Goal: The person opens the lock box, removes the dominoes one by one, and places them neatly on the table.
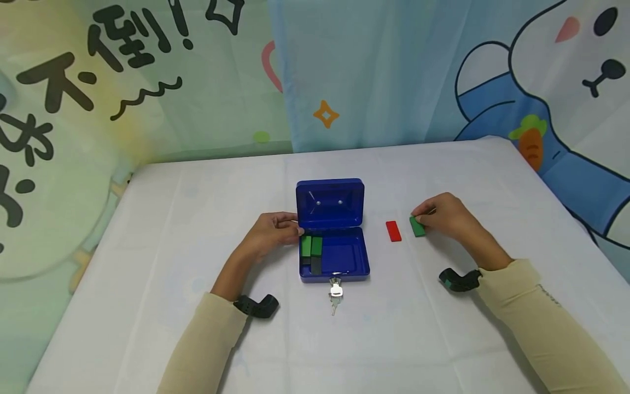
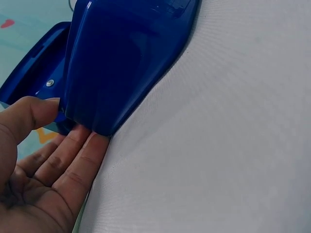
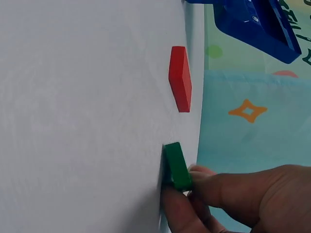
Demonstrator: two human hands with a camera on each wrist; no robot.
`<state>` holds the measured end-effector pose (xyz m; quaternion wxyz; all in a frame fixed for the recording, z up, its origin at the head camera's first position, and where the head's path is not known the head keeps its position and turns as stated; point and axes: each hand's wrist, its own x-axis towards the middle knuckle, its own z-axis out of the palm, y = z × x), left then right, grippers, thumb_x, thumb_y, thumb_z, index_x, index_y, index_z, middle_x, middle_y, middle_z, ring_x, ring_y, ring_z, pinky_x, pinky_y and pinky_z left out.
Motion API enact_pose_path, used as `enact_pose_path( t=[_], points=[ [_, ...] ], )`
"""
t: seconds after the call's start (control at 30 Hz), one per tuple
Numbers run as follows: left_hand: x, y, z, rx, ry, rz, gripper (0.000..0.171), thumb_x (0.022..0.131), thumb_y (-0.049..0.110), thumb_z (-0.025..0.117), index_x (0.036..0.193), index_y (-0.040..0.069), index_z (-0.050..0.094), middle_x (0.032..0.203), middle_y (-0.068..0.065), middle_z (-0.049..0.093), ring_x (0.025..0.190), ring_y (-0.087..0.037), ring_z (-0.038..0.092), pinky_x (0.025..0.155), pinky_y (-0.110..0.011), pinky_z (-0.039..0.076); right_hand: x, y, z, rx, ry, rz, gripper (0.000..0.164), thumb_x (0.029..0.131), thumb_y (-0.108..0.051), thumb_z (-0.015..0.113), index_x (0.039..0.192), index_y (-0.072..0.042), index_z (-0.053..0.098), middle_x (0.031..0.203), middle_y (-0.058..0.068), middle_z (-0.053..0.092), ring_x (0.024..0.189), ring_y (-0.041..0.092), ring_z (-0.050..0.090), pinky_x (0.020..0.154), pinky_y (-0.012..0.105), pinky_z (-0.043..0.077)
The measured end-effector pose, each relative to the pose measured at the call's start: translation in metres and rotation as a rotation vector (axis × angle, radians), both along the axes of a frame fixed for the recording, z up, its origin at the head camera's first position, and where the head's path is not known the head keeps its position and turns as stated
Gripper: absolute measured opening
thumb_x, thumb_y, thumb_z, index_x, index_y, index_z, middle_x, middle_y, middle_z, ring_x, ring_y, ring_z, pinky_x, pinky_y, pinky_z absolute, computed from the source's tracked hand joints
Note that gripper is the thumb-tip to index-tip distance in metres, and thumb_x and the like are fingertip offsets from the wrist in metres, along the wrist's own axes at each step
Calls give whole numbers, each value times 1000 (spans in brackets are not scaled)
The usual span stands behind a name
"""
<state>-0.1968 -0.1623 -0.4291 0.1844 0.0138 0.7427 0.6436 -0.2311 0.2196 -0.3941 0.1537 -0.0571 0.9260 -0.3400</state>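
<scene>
A blue metal cash box point(image 1: 334, 276) stands on the table with its lid point(image 1: 330, 203) raised. Inside, at the left, two green blocks point(image 1: 316, 246) lie side by side, with dark patches in front of them. My left hand point(image 1: 272, 235) holds the box's back left corner; in the left wrist view the thumb is at the rim and the fingertips point(image 2: 99, 141) touch lower on the wall. Right of the box, my right hand point(image 1: 445, 216) pinches a green block point(image 3: 178, 166) by one end, close over the table. A red block point(image 1: 393, 231) lies between that block and the box.
Keys point(image 1: 336, 293) hang from the lock at the front of the box. A white cloth point(image 1: 384, 339) covers the table, and a printed curtain point(image 1: 374, 71) hangs behind its far edge. Each wrist wears a black camera mount point(image 1: 460, 279).
</scene>
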Motion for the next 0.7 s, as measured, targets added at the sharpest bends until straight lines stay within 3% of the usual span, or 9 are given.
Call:
enact_pose_path(
  t=[0.23, 0.43, 0.7],
  points=[
    [0, 0, -2, 0, 1, 1, 49, 87, 9, 70, 131, -4, 54, 114, -15, 68, 100, -24, 68, 85, -33, 55, -1, 1, 2, 20, -18, 12, 20, 92, -2, 61, 108, 9, 66, 100, 19, 64, 81, 23, 60, 68, 30, 51],
    [0, -1, -4, 2, 9, -4, 49, 86, 10, 70, 131, -4, 55, 112, -14, 68, 99, -23, 68, 85, -32, 55, -4, 1, -2, -9, -60, 13, 21, 92, -1, 62, 108, 12, 65, 96, 19, 66, 73, 17, 65, 68, 28, 56],
    [1, 0, -1, 18, 9, 2, 49, 86, 8, 70, 131, -5, 54, 114, -15, 68, 99, -24, 68, 84, -32, 55, -4, 2, -2, 3, -68, -8, 28, 93, -9, 63, 114, 9, 63, 96, 17, 65, 72, 17, 65, 69, 30, 56]
  ],
)
